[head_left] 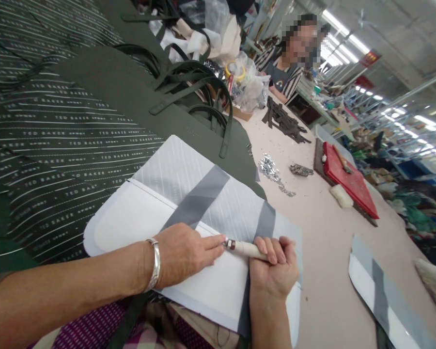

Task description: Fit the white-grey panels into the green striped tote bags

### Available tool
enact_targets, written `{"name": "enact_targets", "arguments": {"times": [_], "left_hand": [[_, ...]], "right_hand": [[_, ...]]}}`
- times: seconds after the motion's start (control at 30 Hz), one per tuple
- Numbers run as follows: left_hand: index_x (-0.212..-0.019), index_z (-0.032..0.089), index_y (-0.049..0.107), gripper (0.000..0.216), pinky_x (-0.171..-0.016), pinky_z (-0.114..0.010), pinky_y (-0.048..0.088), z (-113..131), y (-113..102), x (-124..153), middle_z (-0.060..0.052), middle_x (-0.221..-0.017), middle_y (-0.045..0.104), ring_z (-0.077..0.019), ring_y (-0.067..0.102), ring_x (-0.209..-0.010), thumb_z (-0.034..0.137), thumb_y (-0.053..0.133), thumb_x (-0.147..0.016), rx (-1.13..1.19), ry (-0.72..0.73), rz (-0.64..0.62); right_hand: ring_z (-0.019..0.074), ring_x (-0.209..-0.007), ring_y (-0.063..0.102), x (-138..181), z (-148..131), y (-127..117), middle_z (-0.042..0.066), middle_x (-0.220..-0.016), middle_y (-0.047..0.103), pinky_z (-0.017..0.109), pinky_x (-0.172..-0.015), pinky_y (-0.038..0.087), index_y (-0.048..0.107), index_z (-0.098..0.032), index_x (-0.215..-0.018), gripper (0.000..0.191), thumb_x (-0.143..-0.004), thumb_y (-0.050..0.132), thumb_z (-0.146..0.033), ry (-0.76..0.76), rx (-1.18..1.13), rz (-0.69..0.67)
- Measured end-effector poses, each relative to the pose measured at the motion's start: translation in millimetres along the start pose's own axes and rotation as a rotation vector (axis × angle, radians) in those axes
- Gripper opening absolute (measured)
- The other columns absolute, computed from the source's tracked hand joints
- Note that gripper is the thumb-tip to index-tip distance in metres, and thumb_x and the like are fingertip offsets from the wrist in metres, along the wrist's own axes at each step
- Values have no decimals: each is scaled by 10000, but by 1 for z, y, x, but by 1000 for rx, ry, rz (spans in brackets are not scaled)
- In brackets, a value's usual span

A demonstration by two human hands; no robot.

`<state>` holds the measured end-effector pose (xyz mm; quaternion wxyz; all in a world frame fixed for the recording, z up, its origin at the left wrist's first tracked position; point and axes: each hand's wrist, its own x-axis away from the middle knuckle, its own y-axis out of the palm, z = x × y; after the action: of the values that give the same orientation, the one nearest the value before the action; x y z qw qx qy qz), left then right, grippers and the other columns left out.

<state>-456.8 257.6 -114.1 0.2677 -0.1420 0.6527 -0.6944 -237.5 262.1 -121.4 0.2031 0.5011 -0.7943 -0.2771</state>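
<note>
My right hand (274, 261) is wrapped round the pale handle of an awl (249, 248), which has a metal collar; its point is hidden at my left fingertips. With a silver bracelet on its wrist, my left hand (185, 252) rests flat on a white bag panel (131, 225), its fingers stretched towards the awl's collar. Two grey straps (199, 198) run across the panel, the right one passing under the awl and my right hand. The upper part of the panel is covered with a greyish, faintly striped sheet. The panel lies partly over dark green material.
Dark printed sheets (69, 131) and looped straps (203, 87) spread at the left and back. Small silver metal pieces (271, 169) lie on the pale table (319, 252). Beyond are a red board (349, 179), a dark strap pile (283, 121) and a person (283, 72). Another panel (378, 291) sits at right.
</note>
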Motion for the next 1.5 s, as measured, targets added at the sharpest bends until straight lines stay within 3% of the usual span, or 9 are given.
{"name": "enact_targets", "arguments": {"times": [0.2, 0.43, 0.67, 0.9, 1.13, 1.37, 1.5], "left_hand": [[-1234, 226, 613, 297, -438, -306, 448, -1, 1, 0, -32, -1384, 604, -152, 699, -659, 207, 552, -944, 24, -2, 11], [-1206, 238, 619, 275, -441, -271, 445, -2, 4, 2, -46, -1367, 617, -140, 705, -651, 200, 515, -954, 29, -7, 51], [-1161, 246, 622, 236, -460, -268, 464, -3, 6, 3, -41, -1310, 656, -148, 710, -670, 229, 489, -967, 48, -19, 92], [-1113, 217, 616, 191, -418, -276, 434, -1, 7, 2, -41, -1132, 680, -134, 654, -606, 203, 531, -942, 61, -33, 98], [-1104, 214, 604, 189, -388, -306, 396, -1, 8, 1, -13, -990, 631, -132, 581, -563, 196, 553, -923, 94, -53, 53], [-1012, 221, 622, 135, -377, -284, 315, -2, 9, -2, 7, -923, 649, -135, 611, -564, 228, 618, -877, 119, -68, 28], [-955, 229, 652, 114, -363, -292, 251, -2, 4, -5, 0, -858, 701, -156, 596, -493, 224, 555, -895, 166, -135, -37]], "right_hand": [[69, -389, 109, 5, -1, 15, -127, -476, 144, 168, -431, 327, 574, -193, -708, 242, -915, 593, -316, -45, 34, 43], [68, -337, 183, 21, -4, 43, -119, -464, 169, 209, -429, 346, 620, -237, -751, 279, -974, 505, -359, -213, 181, -225], [68, -346, 146, 17, -6, 30, -119, -469, 161, 199, -422, 329, 609, -250, -763, 314, -1002, 440, -364, -162, 147, -164], [64, -328, 203, 30, -6, 49, -115, -464, 198, 202, -401, 309, 615, -225, -772, 275, -989, 467, -306, -263, 260, -356], [79, -375, 324, 38, -2, 62, -78, -468, 322, 231, -411, 293, 548, -188, -619, 352, -943, 561, -326, -275, 538, -490], [62, -353, 303, 12, 3, 84, -104, -453, 325, 194, -362, 265, 598, -178, -755, 303, -956, 547, -399, -85, 681, -587], [65, -389, 338, 9, 15, 104, -91, -460, 365, 204, -392, 274, 615, -170, -740, 358, -939, 558, -462, -116, 925, -700]]}}
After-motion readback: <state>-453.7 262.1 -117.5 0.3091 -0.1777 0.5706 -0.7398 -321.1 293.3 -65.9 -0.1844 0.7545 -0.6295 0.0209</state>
